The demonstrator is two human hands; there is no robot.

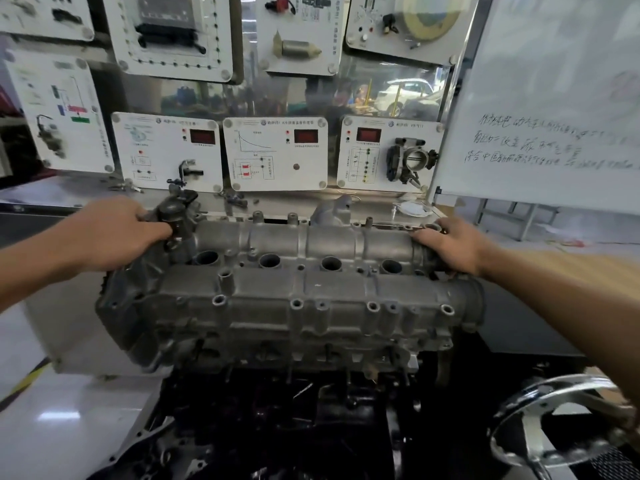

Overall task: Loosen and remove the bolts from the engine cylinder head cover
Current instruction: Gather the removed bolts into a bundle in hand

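Head view: I am looking down on the cylinder head cover (294,282), a grey cast piece lying crosswise on top of the dark engine block (277,393), in the middle of my picture. Four round plug wells (269,260) run in a line along its middle. Along its near edge stands a row of bolt bosses (296,303), which show to me as open rings; whether a bolt sits deep in any of them I cannot tell.

The left hand (117,233) is at the far left end of the cover, its fingers curled round a dark housing (176,216) that rises there. The right hand (450,244) lies on the rounded right end of the cover, palm down, fingers (422,237) stretched out along the top towards the middle; it grips nothing that I can make out, and the thumb is hidden from me.

Behind the engine runs a counter (377,202) with a small white object (414,209) on it. Above that hang white training panels (277,152) with red displays, and the right-hand one carries a throttle body (414,157). A whiteboard (554,98) with handwriting stands at the right. A chrome handwheel (554,420) fills the lower right corner, under the right forearm.
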